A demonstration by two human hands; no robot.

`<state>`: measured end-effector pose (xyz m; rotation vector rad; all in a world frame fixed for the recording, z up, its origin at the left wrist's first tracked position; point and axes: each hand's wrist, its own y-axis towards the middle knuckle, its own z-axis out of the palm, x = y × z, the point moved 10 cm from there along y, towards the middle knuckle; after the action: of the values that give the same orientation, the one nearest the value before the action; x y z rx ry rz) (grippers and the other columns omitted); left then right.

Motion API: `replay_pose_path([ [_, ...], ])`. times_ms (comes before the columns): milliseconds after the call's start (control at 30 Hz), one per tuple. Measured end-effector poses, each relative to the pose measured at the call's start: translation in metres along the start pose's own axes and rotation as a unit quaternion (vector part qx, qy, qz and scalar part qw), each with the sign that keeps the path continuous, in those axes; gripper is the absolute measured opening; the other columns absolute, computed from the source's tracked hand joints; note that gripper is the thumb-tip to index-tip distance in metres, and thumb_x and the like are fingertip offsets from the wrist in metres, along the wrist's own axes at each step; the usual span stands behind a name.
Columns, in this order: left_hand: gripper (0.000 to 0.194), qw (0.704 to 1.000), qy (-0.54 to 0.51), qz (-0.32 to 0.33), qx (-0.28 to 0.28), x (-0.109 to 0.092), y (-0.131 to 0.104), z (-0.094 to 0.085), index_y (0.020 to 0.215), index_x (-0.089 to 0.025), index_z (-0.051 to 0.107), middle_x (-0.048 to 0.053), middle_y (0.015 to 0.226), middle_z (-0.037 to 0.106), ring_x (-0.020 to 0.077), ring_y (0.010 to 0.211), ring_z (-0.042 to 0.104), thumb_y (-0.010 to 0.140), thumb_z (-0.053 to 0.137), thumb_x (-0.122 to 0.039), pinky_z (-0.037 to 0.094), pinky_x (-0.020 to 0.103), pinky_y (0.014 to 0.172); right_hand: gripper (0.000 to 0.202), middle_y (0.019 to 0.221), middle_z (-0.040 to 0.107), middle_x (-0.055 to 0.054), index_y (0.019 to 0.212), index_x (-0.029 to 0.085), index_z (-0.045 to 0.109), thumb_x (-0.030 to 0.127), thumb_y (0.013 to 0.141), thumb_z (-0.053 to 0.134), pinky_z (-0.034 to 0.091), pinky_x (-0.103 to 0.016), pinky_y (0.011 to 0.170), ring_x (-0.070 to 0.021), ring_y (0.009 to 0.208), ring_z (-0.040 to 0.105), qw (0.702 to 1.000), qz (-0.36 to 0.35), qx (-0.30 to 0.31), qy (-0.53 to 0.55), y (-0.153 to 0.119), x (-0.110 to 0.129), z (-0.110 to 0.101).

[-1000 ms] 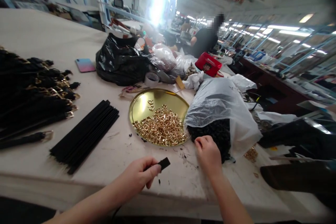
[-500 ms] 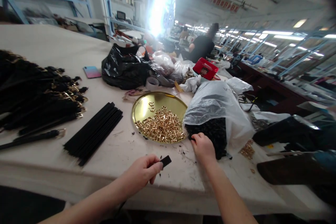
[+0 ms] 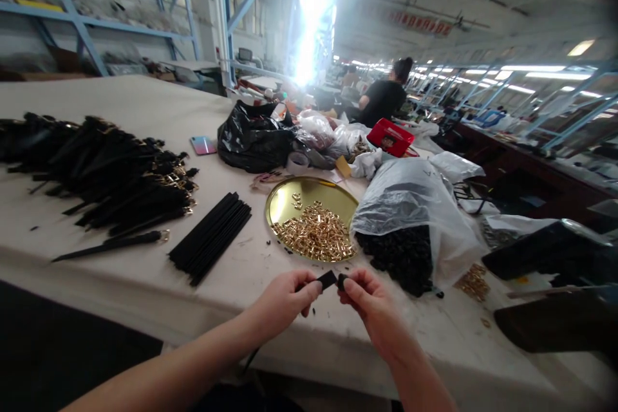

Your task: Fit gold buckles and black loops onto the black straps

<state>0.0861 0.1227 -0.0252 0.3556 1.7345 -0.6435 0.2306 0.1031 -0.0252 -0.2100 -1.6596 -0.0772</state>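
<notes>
My left hand (image 3: pixel 302 293) pinches a flat black strap (image 3: pixel 327 279), its end sticking out to the right. Close beside that end, my right hand (image 3: pixel 363 296) grips a small black loop (image 3: pixel 342 281); whether the two pieces touch I cannot tell. Just beyond the hands lies a round gold tray (image 3: pixel 280 196) with a heap of gold metal buckles (image 3: pixel 316 232). Right of the tray, a translucent plastic bag (image 3: pixel 400 193) lies with its mouth towards me, full of small black pieces (image 3: pixel 403 254).
Left of the tray lies a stack of black straps (image 3: pixel 211 236). Farther left are bundled straps with gold hardware (image 3: pixel 130 174). A black plastic bag (image 3: pixel 255 138), a phone (image 3: pixel 203 145) and a red box (image 3: pixel 391 137) stand behind. A person (image 3: pixel 386 96) works in the background.
My right hand has come away from the mouth of the plastic bag with a small black loop and moved in beside the strap end. The camera view has shifted left.
</notes>
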Motion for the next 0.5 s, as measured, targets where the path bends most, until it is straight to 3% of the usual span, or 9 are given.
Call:
replay_pose_path([
  [67,0.029,1.0,0.026,0.012,-0.003,-0.003,-0.003,0.001,0.075,-0.015,0.054,-0.005,0.053,0.046,0.0094,0.05,0.042,0.08,0.044,-0.042,0.032,0.02,0.05,0.031,0.07,0.062,0.002,0.086,0.021,0.06,0.039,0.064,0.071,0.047,-0.028,0.059,-0.0137,0.059,0.059,0.987,0.066,-0.002,0.149,-0.014,-0.01,0.015],
  [100,0.029,0.999,0.046,0.017,0.0,-0.003,-0.005,0.002,0.076,-0.015,0.055,-0.005,0.054,0.046,0.0096,0.05,0.042,0.08,0.043,-0.041,0.032,0.02,0.05,0.034,0.072,0.063,0.001,0.089,0.022,0.06,0.039,0.062,0.072,0.048,-0.028,0.059,-0.0132,0.059,0.059,0.982,0.08,-0.004,0.171,-0.018,-0.012,0.02],
  [267,0.029,0.992,0.125,0.027,0.01,-0.003,-0.016,-0.001,0.076,-0.015,0.059,-0.003,0.057,0.049,0.011,0.053,0.044,0.08,0.042,-0.039,0.029,0.02,0.049,0.034,0.069,0.065,-0.001,0.089,0.019,0.064,0.04,0.063,0.071,0.048,-0.03,0.061,-0.0141,0.059,0.059,0.992,0.063,-0.004,0.112,-0.027,-0.011,0.027],
  [500,0.028,0.99,0.14,0.0,0.024,0.001,-0.022,-0.005,0.076,-0.016,0.062,-0.003,0.053,0.05,0.0117,0.052,0.045,0.077,0.044,-0.037,0.028,0.02,0.048,0.033,0.067,0.065,-0.002,0.09,0.019,0.065,0.04,0.066,0.069,0.049,-0.031,0.062,-0.0156,0.062,0.06,0.998,0.036,0.009,0.058,-0.033,-0.008,0.03],
])
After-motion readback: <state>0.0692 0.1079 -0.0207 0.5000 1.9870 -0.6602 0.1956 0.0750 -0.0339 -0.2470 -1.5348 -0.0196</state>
